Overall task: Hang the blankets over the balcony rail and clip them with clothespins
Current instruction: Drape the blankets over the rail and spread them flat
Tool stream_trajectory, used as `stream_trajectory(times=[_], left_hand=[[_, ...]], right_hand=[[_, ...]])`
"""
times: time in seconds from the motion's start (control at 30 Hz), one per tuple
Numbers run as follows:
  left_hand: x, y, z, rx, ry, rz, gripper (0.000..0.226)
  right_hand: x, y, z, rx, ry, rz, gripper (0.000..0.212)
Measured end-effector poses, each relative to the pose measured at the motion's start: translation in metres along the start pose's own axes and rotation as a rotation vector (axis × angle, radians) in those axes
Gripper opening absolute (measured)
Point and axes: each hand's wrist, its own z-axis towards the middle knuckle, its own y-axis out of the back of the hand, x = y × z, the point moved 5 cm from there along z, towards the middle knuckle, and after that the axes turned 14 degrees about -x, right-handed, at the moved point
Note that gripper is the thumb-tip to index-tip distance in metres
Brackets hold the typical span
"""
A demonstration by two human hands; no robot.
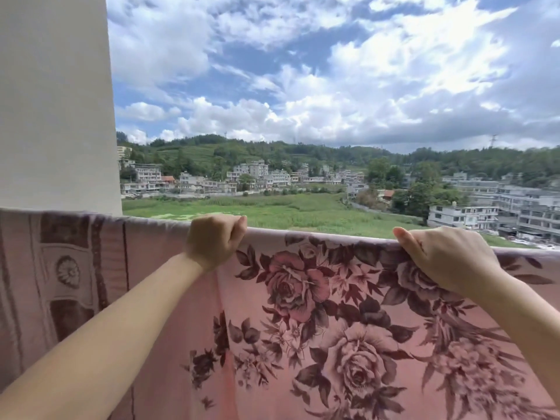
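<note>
A pink blanket (pixel 318 344) with dark rose prints is draped across the whole width of the view, over what seems to be the balcony rail, which it hides. My left hand (pixel 215 239) is closed in a fist on the blanket's top edge near the middle. My right hand (pixel 445 257) grips the same top edge farther right, thumb pointing up and left. The blanket's left part (pixel 66 268) shows a paler border pattern. No clothespins are in sight.
A white wall or pillar (pixel 54 101) stands at the left, right behind the blanket's top edge. Beyond the edge is open air, with green fields, buildings and hills far below under a cloudy sky.
</note>
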Motion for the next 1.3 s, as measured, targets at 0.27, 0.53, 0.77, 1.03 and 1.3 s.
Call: stream_trajectory(times=[0.27,0.53,0.77,1.03,1.3], left_hand=[[0.111,0.027,-0.021,0.046,0.251,0.105,0.070],[0.148,0.044,-0.037,0.023,0.032,0.022,0.046],[0.264,0.071,-0.050,0.102,0.005,-0.085,0.051],[0.391,0.088,-0.066,0.147,0.062,-0.065,0.050],[0.519,0.118,-0.100,0.058,0.211,-0.057,0.050]], right_hand=[[-0.001,-0.002,-0.002,-0.046,-0.059,-0.044,0.077],[0.094,-0.007,0.027,-0.116,-0.213,0.163,0.078],[0.415,-0.028,0.123,-0.141,-0.026,0.407,0.044],[0.499,-0.058,0.158,-0.279,-0.049,0.129,0.048],[0.541,-0.053,0.183,-0.064,-0.016,0.051,0.064]])
